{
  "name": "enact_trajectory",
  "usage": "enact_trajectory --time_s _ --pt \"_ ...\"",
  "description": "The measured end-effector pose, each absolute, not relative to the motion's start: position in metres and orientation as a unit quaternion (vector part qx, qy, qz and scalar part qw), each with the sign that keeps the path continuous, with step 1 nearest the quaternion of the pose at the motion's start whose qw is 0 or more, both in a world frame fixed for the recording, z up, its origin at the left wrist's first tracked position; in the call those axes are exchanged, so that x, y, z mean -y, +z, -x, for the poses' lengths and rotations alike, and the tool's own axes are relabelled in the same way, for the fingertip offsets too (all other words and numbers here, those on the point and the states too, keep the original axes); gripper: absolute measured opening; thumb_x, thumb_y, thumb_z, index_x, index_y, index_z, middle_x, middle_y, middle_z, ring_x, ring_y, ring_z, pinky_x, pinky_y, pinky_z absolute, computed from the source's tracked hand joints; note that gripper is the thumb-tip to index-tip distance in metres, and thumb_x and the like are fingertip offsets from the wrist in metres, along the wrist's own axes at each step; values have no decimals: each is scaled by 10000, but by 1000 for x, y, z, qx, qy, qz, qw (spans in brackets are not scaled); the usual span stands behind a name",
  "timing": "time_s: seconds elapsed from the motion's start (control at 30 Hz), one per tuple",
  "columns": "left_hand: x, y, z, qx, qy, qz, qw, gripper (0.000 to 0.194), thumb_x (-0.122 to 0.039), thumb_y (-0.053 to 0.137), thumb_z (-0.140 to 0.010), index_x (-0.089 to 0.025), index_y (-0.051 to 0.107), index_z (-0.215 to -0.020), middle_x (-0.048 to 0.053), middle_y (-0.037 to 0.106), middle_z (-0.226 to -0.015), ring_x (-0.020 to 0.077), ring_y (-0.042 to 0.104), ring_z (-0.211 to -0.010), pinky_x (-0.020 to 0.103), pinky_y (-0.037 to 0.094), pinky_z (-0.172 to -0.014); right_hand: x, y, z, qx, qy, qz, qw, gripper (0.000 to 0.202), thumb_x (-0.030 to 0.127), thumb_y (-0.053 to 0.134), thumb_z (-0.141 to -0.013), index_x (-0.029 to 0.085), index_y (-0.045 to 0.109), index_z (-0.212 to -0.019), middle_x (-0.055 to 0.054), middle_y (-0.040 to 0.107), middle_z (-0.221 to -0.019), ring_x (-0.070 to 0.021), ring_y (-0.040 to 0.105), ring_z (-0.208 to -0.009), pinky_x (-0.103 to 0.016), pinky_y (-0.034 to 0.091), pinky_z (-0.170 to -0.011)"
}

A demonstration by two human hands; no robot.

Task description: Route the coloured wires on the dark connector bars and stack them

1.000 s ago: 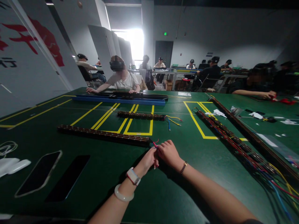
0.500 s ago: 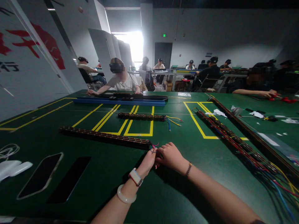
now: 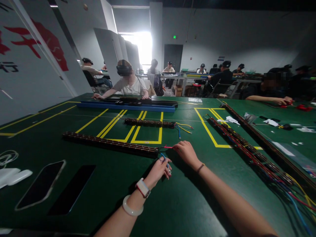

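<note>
Two bare hands hold thin wires at the near end of a long dark bar lying on a green table.

The bar (image 3: 111, 144) rests flat on the table (image 3: 108, 184), its wired end near the hands. The right hand (image 3: 186, 152) has its fingertips pinched narrow on a red wire (image 3: 169, 147), drawn out almost straight. The left hand (image 3: 158, 170) is loosely curled, holding a blue wire (image 3: 162, 154) that runs among its fingers. The bar looks stiff and fairly heavy, best lifted with support at two spread points along its body. The wires look light and soft, easily bent; they are best pinched on their covering, without tugging where they leave the bar, probably the most fragile spot. How slippery they are, I cannot tell.
</note>
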State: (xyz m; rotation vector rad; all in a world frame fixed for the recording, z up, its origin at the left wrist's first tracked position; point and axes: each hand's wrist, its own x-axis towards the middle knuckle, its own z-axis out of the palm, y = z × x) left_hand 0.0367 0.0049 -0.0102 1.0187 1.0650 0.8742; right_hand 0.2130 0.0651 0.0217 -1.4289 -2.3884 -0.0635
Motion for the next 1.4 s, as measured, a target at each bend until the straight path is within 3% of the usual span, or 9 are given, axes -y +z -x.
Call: enact_trajectory --time_s 0.1,0.23,0.53,0.63,0.73,0.97,1.2,1.3,1.4 --pt "-5 -11 -36 -465 393 -450 654 366 -476 517 -876 -139 474 -1012 -13 580 -711 69 556 -457 172 414 -393 -79 2 -218 836 -25 497 230 194 308 557 -936 249 729 -1003 -51 686 -889 -181 561 -864 -286 355 -800" --pt "-4 -13 -38 -468 409 -442 647 395 -482 538 -865 -148 444 -1053 -9 590 -735 76 565 -459 181 424 -397 -88 -15 -217 840 -11 488 235 193 308 558 -934 249 736 -977 -51 683 -867 -186 556 -858 -297 364 -797" --pt "-12 -5 -35 -509 378 -477 608 245 -362 531 -877 -142 507 -982 57 639 -933 42 530 -443 183 418 -406 -85 -21 -221 839 20 459 292 211 272 553 -930 211 666 -1097 -71 664 -960 -201 561 -914 -327 405 -841" --pt "-14 4 -30 -551 342 -567 508 247 -347 435 -923 -140 567 -899 37 646 -813 70 524 -460 201 411 -441 -82 -21 -220 841 20 448 302 213 260 540 -934 207 652 -1107 -73 658 -972 -204 559 -920 -329 405 -840" --pt "-13 14 -27 -598 282 -665 346 304 -318 381 -954 -153 600 -824 53 668 -790 137 636 -682 238 464 -627 -81 -20 -219 847 19 438 301 215 253 513 -946 206 650 -1105 -73 654 -956 -201 554 -900 -329 405 -829" --pt "-10 20 -25 -624 89 -765 134 317 -223 301 -979 -107 596 -989 148 682 -927 224 665 -898 314 471 -779 -79 -17 -218 853 15 426 301 238 254 471 -960 203 650 -1110 -85 647 -949 -192 554 -887 -320 408 -819" --pt "-10 8 -23 -602 245 -743 161 245 -307 435 -936 -149 603 -855 155 658 -818 275 661 -829 351 465 -782 -76 -12 -218 854 34 436 283 259 251 451 -962 196 655 -1111 -81 648 -980 -194 549 -923 -319 404 -853" --pt "-9 9 -24 -613 245 -729 183 241 -358 473 -916 -168 608 -855 134 668 -808 275 662 -824 333 458 -765 -71 -9 -215 841 47 457 288 253 250 477 -947 200 647 -1127 -82 647 -1011 -202 551 -964 -339 393 -891" --pt "-9 13 -25 -634 216 -713 210 329 -392 385 -949 -180 626 -872 133 693 -830 265 672 -808 308 443 -724 -58 -7 -205 817 60 482 311 318 323 533 -914 203 601 -1200 -95 624 -1112 -224 531 -1067 -386 366 -965"
